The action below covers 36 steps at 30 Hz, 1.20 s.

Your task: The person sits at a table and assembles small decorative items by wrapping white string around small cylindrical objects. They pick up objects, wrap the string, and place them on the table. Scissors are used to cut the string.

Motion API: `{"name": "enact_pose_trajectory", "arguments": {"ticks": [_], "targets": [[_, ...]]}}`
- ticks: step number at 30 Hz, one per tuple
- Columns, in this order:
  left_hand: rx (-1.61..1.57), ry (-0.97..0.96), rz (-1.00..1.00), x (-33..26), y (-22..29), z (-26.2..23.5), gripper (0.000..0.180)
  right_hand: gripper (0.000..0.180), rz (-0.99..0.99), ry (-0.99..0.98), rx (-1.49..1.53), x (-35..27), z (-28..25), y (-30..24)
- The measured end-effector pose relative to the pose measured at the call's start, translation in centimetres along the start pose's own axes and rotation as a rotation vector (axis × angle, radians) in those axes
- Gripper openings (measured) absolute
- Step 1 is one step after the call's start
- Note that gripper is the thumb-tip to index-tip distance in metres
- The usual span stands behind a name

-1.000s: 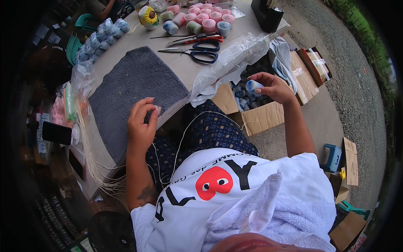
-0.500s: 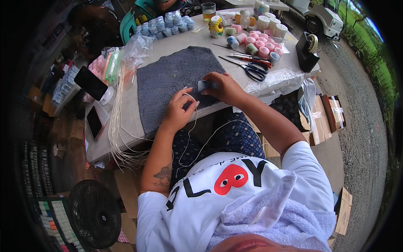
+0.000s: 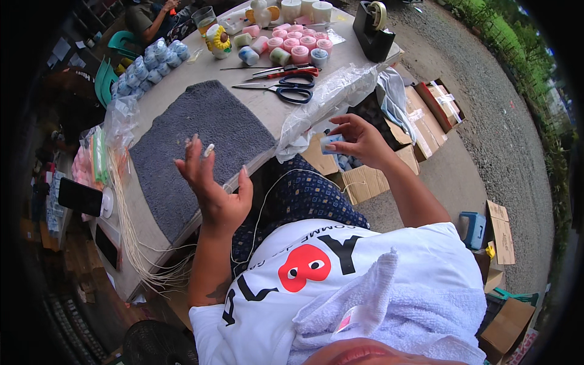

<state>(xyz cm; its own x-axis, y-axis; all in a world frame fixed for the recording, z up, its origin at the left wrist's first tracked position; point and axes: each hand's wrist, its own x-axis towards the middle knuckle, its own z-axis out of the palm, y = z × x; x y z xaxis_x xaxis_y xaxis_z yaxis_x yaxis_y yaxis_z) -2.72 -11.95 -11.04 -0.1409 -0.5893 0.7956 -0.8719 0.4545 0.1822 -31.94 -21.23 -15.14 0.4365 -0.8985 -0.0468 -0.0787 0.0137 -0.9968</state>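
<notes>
My right hand (image 3: 364,141) is off the table's edge, above an open cardboard box (image 3: 364,184), pinching a small pale blue and white candle (image 3: 330,143). Several similar blue pieces (image 3: 348,162) show inside that box. My left hand (image 3: 213,193) is raised over the near edge of a dark grey towel (image 3: 201,125), its fingers spread and nothing seen in them. A thin white cord (image 3: 258,210) trails across my lap toward the box. Behind the towel lie scissors (image 3: 292,90) with dark blue handles and a red cutter (image 3: 286,72).
Pink candles (image 3: 300,53) cluster on the table's far side, beside a black tape dispenser (image 3: 373,33). Clear plastic wrap (image 3: 328,106) hangs over the right edge. Blue wrapped candles (image 3: 149,64) are piled far left. Long white cords (image 3: 125,204) drape off the left edge, near a phone (image 3: 80,197).
My right hand has carried the blue candle off the towel to the right, over the box. The left hand has opened and let go of the white cord. The view has turned right.
</notes>
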Motion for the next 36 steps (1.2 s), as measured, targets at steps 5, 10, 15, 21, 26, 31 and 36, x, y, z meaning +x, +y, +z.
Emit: {"name": "enact_pose_trajectory", "arguments": {"ticks": [5,10,15,21,26,31,36], "targets": [[-0.595,-0.764,-0.184,1.1,5.7,8.6,0.059,0.061,0.009,0.034,-0.095,-1.5,0.2,0.9],[-0.82,-0.871,-0.5,0.9,5.5,13.8,0.049,0.038,0.109,0.041,0.231,1.2,-6.5,3.8],[-1.156,-0.854,-0.764,0.0,4.7,16.9,0.046,0.075,0.237,0.812,-0.497,7.9,-24.2,21.0],[-1.19,-0.809,-0.804,0.4,5.4,17.6,0.047,0.059,0.415,0.912,-1.02,12.1,-26.1,25.9],[-1.192,-0.826,-0.876,0.2,5.3,17.1,0.047,0.029,0.419,0.768,-0.434,11.8,-28.0,21.6],[-1.22,-0.863,-0.85,0.2,4.9,17.0,0.044,0.033,0.227,0.839,0.334,4.6,-33.9,12.3],[-1.341,-0.851,-0.78,1.1,6.2,17.3,0.045,0.043,-0.385,0.382,0.585,-7.8,-35.1,-1.2]]}}
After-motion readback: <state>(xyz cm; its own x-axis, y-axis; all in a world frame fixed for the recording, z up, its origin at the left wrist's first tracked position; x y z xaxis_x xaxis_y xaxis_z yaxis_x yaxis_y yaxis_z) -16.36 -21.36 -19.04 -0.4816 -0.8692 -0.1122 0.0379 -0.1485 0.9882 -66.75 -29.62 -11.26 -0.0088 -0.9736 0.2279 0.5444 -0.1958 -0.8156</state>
